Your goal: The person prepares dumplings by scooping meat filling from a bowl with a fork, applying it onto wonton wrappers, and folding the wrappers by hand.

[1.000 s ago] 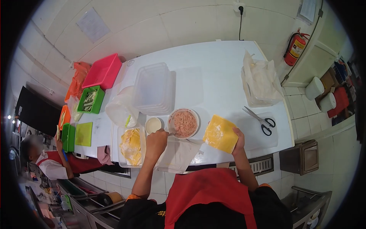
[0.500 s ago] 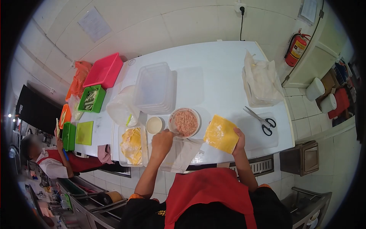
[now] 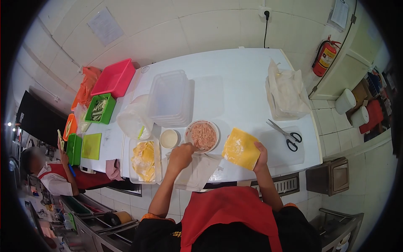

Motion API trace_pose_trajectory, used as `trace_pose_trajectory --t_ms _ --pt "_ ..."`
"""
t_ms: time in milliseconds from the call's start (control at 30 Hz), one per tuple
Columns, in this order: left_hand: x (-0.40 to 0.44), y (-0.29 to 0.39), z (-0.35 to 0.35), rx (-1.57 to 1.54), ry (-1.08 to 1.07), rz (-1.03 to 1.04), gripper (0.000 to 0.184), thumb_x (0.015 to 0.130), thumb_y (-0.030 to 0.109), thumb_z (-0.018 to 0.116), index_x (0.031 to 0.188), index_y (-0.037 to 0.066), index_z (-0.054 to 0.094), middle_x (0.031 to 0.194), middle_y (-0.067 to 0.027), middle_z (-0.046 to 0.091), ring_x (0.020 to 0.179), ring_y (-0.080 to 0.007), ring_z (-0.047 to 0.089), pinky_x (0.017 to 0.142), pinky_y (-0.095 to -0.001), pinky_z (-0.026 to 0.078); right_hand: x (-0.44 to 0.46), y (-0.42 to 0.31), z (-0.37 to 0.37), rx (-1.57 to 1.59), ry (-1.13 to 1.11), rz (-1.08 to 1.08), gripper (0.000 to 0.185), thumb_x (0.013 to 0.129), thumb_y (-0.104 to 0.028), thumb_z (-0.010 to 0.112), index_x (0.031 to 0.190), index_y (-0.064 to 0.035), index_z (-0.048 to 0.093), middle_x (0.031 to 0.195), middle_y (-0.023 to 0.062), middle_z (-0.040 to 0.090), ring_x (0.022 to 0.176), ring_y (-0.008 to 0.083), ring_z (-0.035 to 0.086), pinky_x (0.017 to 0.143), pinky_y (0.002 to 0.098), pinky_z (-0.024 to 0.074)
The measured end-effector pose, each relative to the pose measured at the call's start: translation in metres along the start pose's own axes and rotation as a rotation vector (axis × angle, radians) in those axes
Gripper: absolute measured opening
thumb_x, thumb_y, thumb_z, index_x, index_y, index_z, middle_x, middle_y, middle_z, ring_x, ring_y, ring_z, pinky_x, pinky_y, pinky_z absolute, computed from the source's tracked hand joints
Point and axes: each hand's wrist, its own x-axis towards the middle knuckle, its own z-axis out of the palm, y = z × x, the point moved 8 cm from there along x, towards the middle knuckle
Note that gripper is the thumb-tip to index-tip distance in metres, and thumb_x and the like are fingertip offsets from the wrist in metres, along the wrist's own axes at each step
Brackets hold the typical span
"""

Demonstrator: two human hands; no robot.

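Note:
My left hand (image 3: 181, 156) is closed on a thin utensil, mostly hidden by the fingers, at the lower left rim of a white bowl (image 3: 217, 143). Pinkish minced filling (image 3: 203, 135) fills much of the bowl. To the right, my right hand (image 3: 261, 156) grips a stack of square yellow wrappers (image 3: 240, 148) dusted with white powder. More yellow sheets (image 3: 143, 161) lie in a clear tray left of my left hand. A small cup (image 3: 168, 138) stands beside the bowl, and a pale cloth (image 3: 197, 171) lies below it.
Black-handled scissors (image 3: 289, 136) lie at the right, near a cloth-covered container (image 3: 287, 90). Stacked clear boxes (image 3: 168, 96) stand behind the cup. Green (image 3: 110, 110) and pink bins (image 3: 113, 77) are at the left, where a person in a red apron (image 3: 56, 178) works.
My left hand has moved right, closer to the bowl's lower rim. My right hand and the wrappers have shifted slightly left.

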Motion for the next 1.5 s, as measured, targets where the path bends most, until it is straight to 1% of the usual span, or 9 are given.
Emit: trace_pose_trajectory --t_ms 167,267,367,567,667,833,1100,1367,1500 --pt "0.006 -0.028 -0.006 -0.578 -0.058 0.154 0.019 0.082 0.000 0.064 0.099 0.003 0.071 0.091 -0.0142 0.070 0.083 -0.0322 0.067 0.069 -0.0357 0.052 0.000 0.004 0.003 -0.010 0.011 -0.006 0.050 0.090 -0.028 0.050 0.131 0.0023 0.047 0.124 0.0189 0.058 0.109 0.0326 0.060 0.096 0.0448 0.0481" --pt "-0.003 -0.014 -0.041 -0.674 -0.120 0.021 0.021 0.084 0.001 0.065 0.104 0.003 0.071 0.091 -0.0143 0.070 0.077 -0.0280 0.065 0.070 -0.0307 0.050 -0.002 0.005 0.013 -0.024 0.025 -0.040 0.049 0.090 -0.027 0.050 0.130 0.0008 0.047 0.123 0.0178 0.059 0.109 0.0321 0.061 0.096 0.0445 0.0481" --pt "-0.007 -0.003 -0.058 -0.766 -0.026 -0.009 0.018 0.086 0.001 0.063 0.103 0.002 0.070 0.088 -0.0136 0.069 0.075 -0.0238 0.063 0.070 -0.0290 0.049 -0.003 0.008 0.029 -0.056 0.028 -0.081 0.049 0.090 -0.028 0.051 0.131 -0.0004 0.047 0.123 0.0172 0.058 0.110 0.0319 0.060 0.097 0.0445 0.0474" --pt "-0.005 0.035 -0.087 -0.605 0.389 0.191 0.027 0.080 -0.007 0.061 0.104 0.003 0.069 0.093 -0.0137 0.066 0.081 -0.0293 0.066 0.069 -0.0343 0.051 0.003 0.024 0.086 -0.066 -0.104 -0.126 0.056 0.091 -0.032 0.052 0.137 -0.0018 0.041 0.130 0.0170 0.054 0.118 0.0316 0.055 0.101 0.0459 0.0451" --pt "-0.009 0.045 -0.088 -0.579 0.514 0.133 0.030 0.077 -0.011 0.060 0.103 0.003 0.069 0.095 -0.0136 0.065 0.083 -0.0318 0.065 0.068 -0.0359 0.051 0.008 0.024 0.101 -0.078 -0.138 -0.169 0.060 0.091 -0.034 0.049 0.140 -0.0004 0.037 0.133 0.0190 0.051 0.120 0.0332 0.054 0.102 0.0472 0.0442" --pt "-0.016 0.059 -0.068 -0.442 0.668 0.120 0.039 0.070 -0.014 0.059 0.103 0.006 0.069 0.105 -0.0097 0.063 0.081 -0.0269 0.066 0.065 -0.0355 0.053 0.013 0.023 0.109 -0.088 -0.154 -0.198 0.063 0.093 -0.038 0.045 0.141 0.0008 0.035 0.134 0.0202 0.050 0.122 0.0347 0.053 0.102 0.0483 0.0435" --pt "-0.021 0.060 -0.059 -0.331 0.657 0.146 0.043 0.067 -0.015 0.058 0.102 0.006 0.069 0.106 -0.0096 0.064 0.082 -0.0266 0.066 0.066 -0.0341 0.054 0.016 0.023 0.105 0.052 -0.199 -0.118 0.060 0.096 -0.036 0.038 0.143 0.0006 0.032 0.139 0.0211 0.046 0.126 0.0370 0.049 0.105 0.0515 0.0403" --pt "-0.051 0.034 -0.116 -0.419 0.726 0.126 0.033 0.077 -0.016 0.060 0.105 0.001 0.067 0.099 -0.0122 0.064 0.083 -0.0279 0.066 0.068 -0.0334 0.053 0.014 0.018 0.109 -0.007 -0.233 -0.127 0.067 0.091 -0.038 0.047 0.144 -0.0003 0.031 0.140 0.0211 0.044 0.126 0.0378 0.049 0.103 0.0525 0.0424" --pt "-0.051 0.032 -0.123 -0.504 0.645 0.102 0.030 0.078 -0.014 0.061 0.104 0.000 0.066 0.094 -0.0128 0.065 0.080 -0.0281 0.066 0.066 -0.0331 0.053 0.015 0.023 0.101 -0.046 -0.207 -0.109 0.068 0.089 -0.037 0.051 0.143 -0.0006 0.032 0.138 0.0211 0.045 0.125 0.0380 0.049 0.102 0.0528 0.0436"
